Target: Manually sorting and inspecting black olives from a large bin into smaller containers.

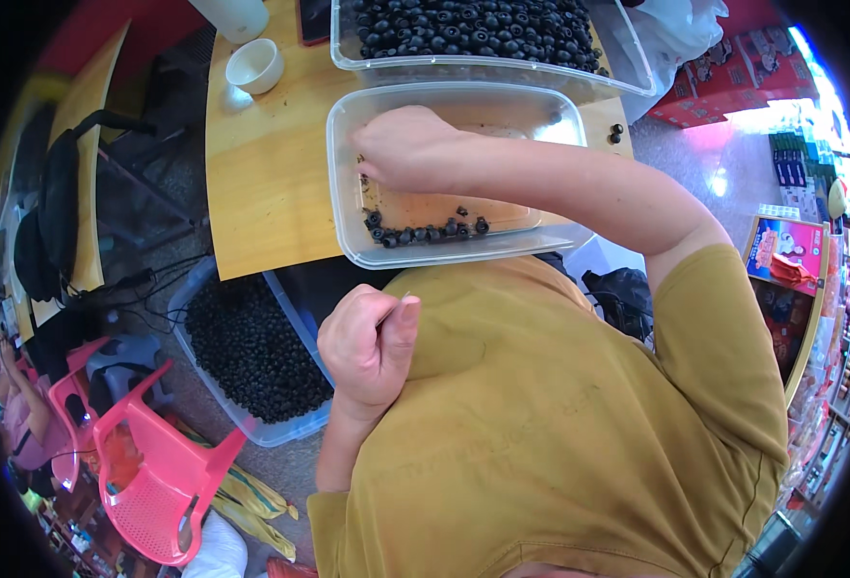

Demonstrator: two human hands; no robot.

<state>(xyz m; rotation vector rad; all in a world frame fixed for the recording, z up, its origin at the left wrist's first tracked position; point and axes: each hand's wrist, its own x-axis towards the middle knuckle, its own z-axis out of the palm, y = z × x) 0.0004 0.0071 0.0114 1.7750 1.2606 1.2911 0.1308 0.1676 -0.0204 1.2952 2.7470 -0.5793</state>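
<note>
My right hand (405, 146) reaches into a clear plastic bin (340, 207) on the table, its fingers curled down at the bin's left end. What those fingers hold, if anything, is hidden. Small round black pieces (431, 234), each with a dimple, lie along the bin's near side, with dark crumbs by the left wall. In front of my chest, my left hand (365, 339) is closed, thumb pressed against the curled fingers. A thin bit of something seems to show near the thumb tip, too small to name.
Behind the bin stands a fuller tub of black pieces (483, 29). A white cup (254, 65) sits on the wooden table (261, 183). Below left, another tub (251, 352) of black pieces is on the floor, near a pink chair (160, 472). Two loose pieces (615, 133) lie rightward.
</note>
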